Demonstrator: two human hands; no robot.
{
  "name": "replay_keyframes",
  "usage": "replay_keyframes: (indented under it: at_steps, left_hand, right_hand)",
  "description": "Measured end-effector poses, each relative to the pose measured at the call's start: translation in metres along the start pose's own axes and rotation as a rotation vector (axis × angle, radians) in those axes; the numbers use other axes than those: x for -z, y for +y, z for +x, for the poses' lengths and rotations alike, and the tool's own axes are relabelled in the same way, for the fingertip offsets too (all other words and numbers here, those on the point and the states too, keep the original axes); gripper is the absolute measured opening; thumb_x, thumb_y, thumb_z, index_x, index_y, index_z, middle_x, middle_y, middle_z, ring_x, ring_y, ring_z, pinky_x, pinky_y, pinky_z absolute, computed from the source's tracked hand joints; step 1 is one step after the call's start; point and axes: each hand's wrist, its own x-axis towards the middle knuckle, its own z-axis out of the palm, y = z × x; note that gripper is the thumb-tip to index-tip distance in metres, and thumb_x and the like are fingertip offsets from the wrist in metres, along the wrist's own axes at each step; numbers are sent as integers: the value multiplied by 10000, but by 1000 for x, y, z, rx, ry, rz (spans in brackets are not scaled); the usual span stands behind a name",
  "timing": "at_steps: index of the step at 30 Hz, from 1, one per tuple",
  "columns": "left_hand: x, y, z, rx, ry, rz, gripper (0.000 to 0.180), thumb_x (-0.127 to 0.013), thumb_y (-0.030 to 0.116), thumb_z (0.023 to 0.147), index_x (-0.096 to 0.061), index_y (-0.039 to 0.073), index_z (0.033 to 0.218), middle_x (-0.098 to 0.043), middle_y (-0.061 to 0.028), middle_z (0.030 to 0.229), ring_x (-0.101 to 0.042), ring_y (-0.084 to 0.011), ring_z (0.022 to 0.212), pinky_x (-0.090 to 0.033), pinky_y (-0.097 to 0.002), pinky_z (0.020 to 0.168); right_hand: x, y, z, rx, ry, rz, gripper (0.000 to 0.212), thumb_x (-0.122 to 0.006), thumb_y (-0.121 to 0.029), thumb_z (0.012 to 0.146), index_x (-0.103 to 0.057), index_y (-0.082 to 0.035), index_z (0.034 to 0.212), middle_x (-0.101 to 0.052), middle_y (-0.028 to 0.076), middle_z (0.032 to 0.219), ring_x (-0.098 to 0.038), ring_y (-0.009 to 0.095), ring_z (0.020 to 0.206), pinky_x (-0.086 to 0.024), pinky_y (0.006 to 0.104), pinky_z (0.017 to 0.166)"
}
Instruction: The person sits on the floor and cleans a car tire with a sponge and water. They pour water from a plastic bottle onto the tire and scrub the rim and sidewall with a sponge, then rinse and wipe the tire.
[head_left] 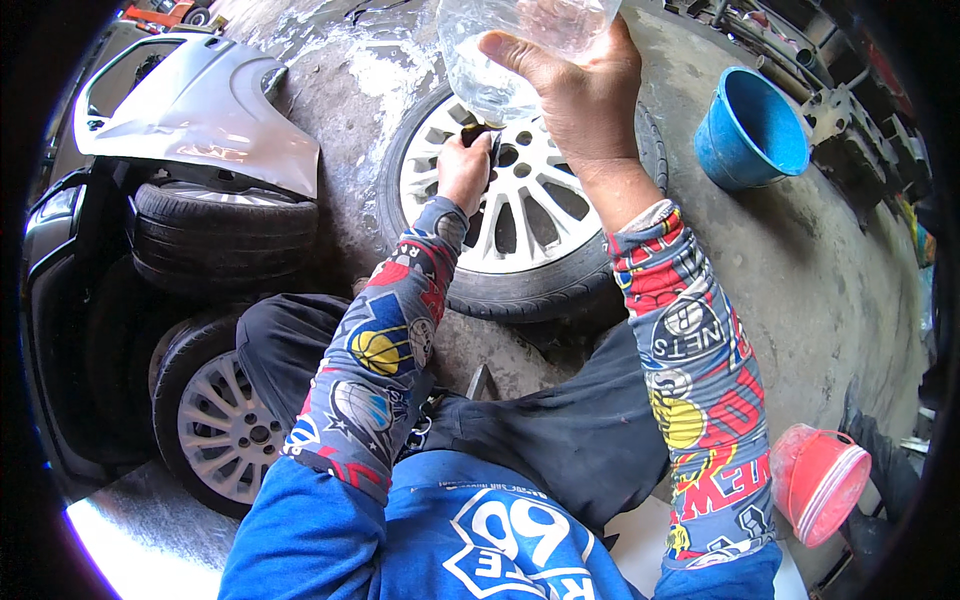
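Wheel (514,185) with white spokes is lying face-up beyond the person's bent legs (545,440), directly under 2 busy hands. The right hand (590,95) is grasping 1 clear plastic vessel (478,62) above the rim; the left hand (465,170) is gripping 1 small dark item (470,131) at the spokes, mostly hidden, so its kind is staying unclear.

Working well here is probably meaning holding the vessel steady and low, keeping it clear of the left hand, and treating the spokes 1 by 1, gaps included.

Counting outward, 1 red bucket (820,485) is sitting beside the right forearm (700,380). At left, 2 more wheels are showing: a nearer wheel (225,420), and a farther wheel (225,235) partly covered by 1 pale car panel (215,110). Right of the central wheel, 1 blue bucket (715,140) is standing. Dark metal parts (850,130) are crowding the far right, too jumbled for counting.
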Motion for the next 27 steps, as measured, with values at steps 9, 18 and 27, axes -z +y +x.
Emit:
replay_keyframes:
  at_steps: [9,18,27]
  left_hand:
    - [30,-19,3,-14,388,72,248,-672,10,886,-724,-18,1127,-703,-35,913,-620,-145,804,-509,-322,740]
    - [60,-87,-109,191,220,-201,211,-692,75,959,-715,-18,1146,-741,-51,937,-680,-140,803,-553,-333,747]
    - [56,-114,-128,43,171,96,349,-673,257,984,-721,-56,1130,-755,-86,911,-665,-156,809,-537,-370,774]
  right_hand:
    - [1,8,11,-4,-4,122,503,-830,36,784,-628,30,1244,-711,118,1172,-689,206,1064,-566,322,933]
    - [7,-8,30,32,27,153,510,-827,42,800,-614,42,1263,-701,112,1191,-679,210,1084,-551,319,951]
    - [22,-18,33,110,187,29,444,-808,36,810,-658,42,1228,-722,122,1172,-686,212,1059,-548,317,945]
